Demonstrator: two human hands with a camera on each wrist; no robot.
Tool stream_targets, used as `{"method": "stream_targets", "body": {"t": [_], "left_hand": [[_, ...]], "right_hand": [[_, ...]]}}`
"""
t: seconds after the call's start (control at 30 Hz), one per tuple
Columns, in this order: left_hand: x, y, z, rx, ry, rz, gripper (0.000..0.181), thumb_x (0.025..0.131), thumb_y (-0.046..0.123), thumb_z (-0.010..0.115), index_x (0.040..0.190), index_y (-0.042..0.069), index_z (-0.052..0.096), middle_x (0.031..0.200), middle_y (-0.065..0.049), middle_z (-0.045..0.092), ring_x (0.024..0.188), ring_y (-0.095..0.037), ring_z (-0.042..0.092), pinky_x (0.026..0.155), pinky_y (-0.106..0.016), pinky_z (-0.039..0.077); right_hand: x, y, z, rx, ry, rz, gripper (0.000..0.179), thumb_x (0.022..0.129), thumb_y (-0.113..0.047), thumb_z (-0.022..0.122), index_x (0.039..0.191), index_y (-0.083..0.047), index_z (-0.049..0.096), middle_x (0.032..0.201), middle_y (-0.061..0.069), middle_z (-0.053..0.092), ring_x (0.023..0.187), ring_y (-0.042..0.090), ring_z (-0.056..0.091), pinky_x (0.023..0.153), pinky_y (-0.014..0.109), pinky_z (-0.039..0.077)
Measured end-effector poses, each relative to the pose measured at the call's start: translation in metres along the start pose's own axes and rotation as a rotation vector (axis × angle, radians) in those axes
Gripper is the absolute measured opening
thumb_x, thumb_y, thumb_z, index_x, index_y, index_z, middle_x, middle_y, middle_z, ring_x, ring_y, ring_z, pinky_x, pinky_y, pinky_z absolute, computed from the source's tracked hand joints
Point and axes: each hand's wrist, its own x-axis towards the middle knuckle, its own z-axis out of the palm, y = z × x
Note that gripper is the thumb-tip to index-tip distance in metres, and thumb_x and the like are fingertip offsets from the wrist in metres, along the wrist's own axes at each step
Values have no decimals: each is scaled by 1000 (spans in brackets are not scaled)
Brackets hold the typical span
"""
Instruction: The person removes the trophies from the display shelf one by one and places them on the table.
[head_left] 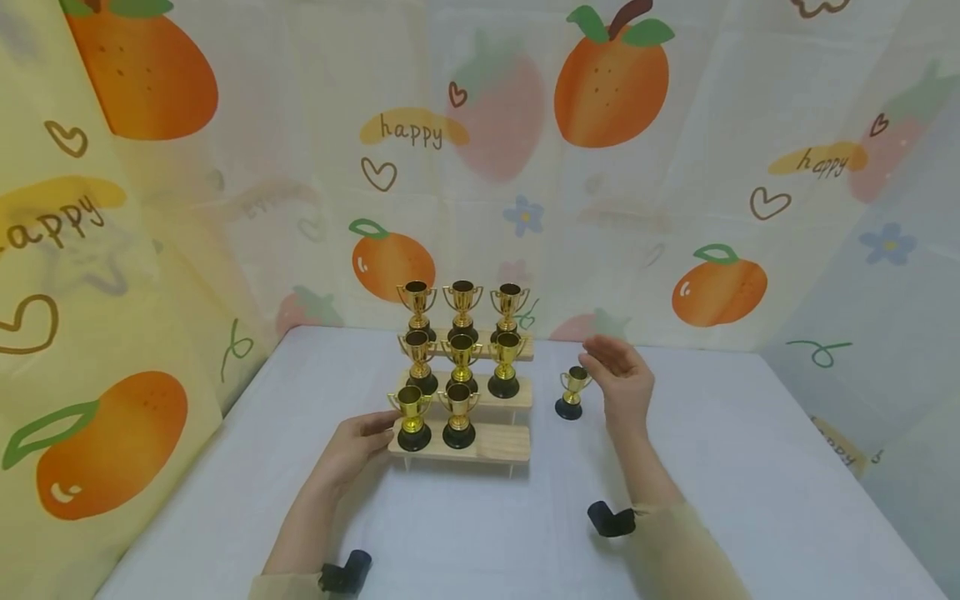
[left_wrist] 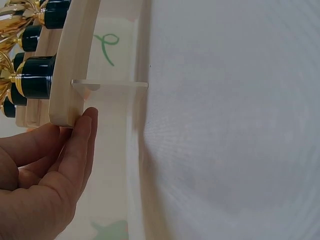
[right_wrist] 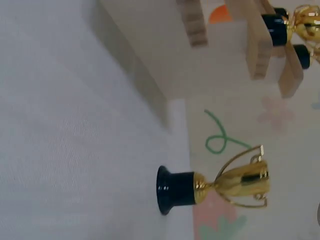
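Note:
My left hand [head_left: 356, 450] holds the left end of the lowest board of a three-tier wooden display stand [head_left: 502, 442]; in the left wrist view its fingertips [left_wrist: 89, 117] reach the board's end and underside. Small gold trophy cups with black bases stand on the tiers: three on top, three in the middle, and two on the lowest, a left one [head_left: 412, 417] and one beside it [head_left: 459, 414]. Another trophy [head_left: 573, 392] stands upright on the table, right of the stand. Just right of that trophy is my right hand [head_left: 626, 387], raised with fingers loosely extended and not gripping it.
A white cloth covers the table [head_left: 465, 533]. Behind and at the sides hangs a printed curtain [head_left: 300, 125] with oranges, hearts and writing. Clear supports [left_wrist: 112, 84] lift the lowest board off the cloth. The lowest board's right end bears no trophy.

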Motion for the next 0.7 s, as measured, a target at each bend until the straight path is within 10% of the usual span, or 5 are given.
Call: {"method": "stream_targets", "body": {"t": [0.7], "left_hand": [[1, -2, -2, 1, -10, -8, 41, 97, 6, 52, 138, 1, 55, 147, -23, 51, 140, -40, 44, 110, -46, 48]], "right_hand": [[-74, -4, 62, -95, -394, 151, 43, 77, 6, 77, 117, 10, 61, 111, 3, 73, 104, 8, 69, 99, 23, 55]]}}
